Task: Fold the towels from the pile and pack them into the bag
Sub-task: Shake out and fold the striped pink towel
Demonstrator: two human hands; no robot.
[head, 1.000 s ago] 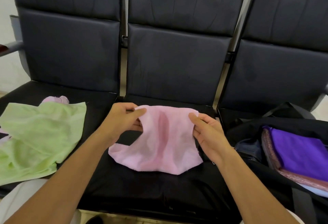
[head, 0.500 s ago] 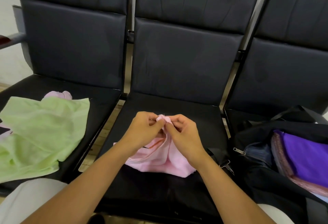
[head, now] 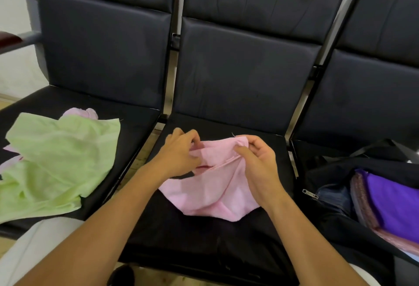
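At the fingertips first: our left hand (head: 179, 156) pinches the upper edge of the pink towel (head: 217, 193), fingers curled over the hem at about 9 o'clock of the cloth, and our right hand (head: 256, 165) grips the same edge at about 2 o'clock, thumb and forefinger closed on a raised corner. Neither hand is released. Between the two grips the hem runs roughly level from 9 to 3 o'clock, and this is the long axis we judge the next fold to turn on; the body of the towel hangs and bunches toward 6 o'clock onto the middle seat (head: 204, 240). Both hands are on the cloth, so neither is nearer; the right stands closer to the bag (head: 335, 172), which lies at 3 o'clock on the right-hand seat, open, with a purple towel (head: 394, 202) already inside. At 9 o'clock, well apart on the left-hand seat, a green towel (head: 56, 163) covers the remaining pile.

Limits of observation: how many layers the pink towel now has cannot be told, its lower part being crumpled. The left fingertips are partly hidden behind the hem. What lies under the green towel shows only as scraps of pale pink. The bag is cut off by the frame at 3 o'clock
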